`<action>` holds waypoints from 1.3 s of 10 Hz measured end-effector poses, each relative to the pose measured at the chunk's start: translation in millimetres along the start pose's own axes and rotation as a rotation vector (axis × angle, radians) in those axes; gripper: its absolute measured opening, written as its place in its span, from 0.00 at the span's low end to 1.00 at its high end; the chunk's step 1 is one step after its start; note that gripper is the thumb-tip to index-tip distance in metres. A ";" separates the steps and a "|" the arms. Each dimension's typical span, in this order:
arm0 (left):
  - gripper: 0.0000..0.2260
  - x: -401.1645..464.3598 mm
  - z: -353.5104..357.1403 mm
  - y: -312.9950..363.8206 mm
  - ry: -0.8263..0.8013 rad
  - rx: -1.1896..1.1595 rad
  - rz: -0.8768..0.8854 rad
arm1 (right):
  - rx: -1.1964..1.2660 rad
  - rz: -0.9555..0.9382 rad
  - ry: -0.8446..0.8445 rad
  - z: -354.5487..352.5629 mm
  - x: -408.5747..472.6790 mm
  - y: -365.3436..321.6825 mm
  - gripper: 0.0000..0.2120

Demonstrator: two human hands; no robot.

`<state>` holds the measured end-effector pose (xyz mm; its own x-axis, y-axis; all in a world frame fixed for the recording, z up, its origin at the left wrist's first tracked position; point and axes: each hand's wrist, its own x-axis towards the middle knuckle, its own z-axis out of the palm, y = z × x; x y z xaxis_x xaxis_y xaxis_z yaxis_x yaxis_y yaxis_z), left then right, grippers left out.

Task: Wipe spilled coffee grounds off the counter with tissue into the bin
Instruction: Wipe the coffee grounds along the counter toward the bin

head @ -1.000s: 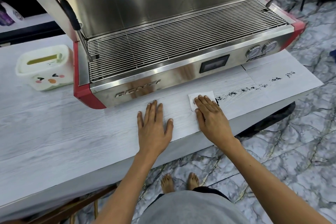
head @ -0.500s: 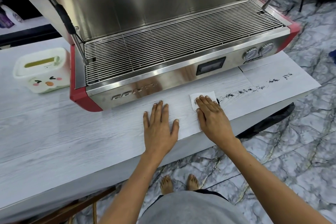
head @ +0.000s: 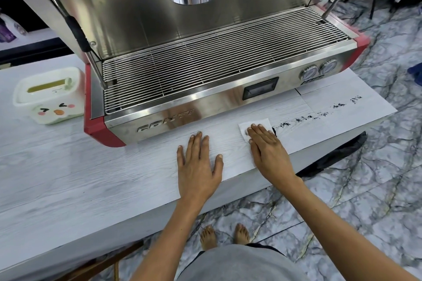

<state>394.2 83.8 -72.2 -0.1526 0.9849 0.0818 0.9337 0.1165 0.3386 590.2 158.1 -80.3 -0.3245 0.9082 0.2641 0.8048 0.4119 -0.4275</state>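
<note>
Bare feet on marble floor nearest. Left hand flat on counter, fingers straight and spread, holding nothing. Right hand just right of it, straight fingers pressing tissue onto counter. Coffee grounds trailing rightward from tissue's right edge toward far-right corner. Black bin bag below counter edge at right. Espresso machine just beyond hands. Tissue box far left, beside machine.

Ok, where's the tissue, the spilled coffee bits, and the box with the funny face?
tissue (head: pixel 255 126), head view, bare white corner above the fingers.
coffee grounds (head: pixel 306 118), head view, middle of the dark trail.
tissue box (head: pixel 49 108), head view, front wall by the face.
</note>
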 end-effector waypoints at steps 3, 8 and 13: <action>0.29 0.0 0.9 -0.3 0.017 -0.003 -0.004 | 0.165 0.018 0.029 -9.8 1.8 -5.3 0.15; 0.30 0.4 1.2 -2.7 0.008 0.013 -0.002 | -0.012 -0.181 -0.058 16.6 -16.3 -35.1 0.19; 0.30 0.9 1.4 -1.4 0.007 0.014 -0.007 | -0.062 -0.144 -0.036 15.8 -14.5 -31.3 0.20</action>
<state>393.2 84.7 -73.9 -0.1612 0.9832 0.0862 0.9370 0.1250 0.3262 561.8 133.2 -84.4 -0.4557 0.8425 0.2873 0.7772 0.5339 -0.3329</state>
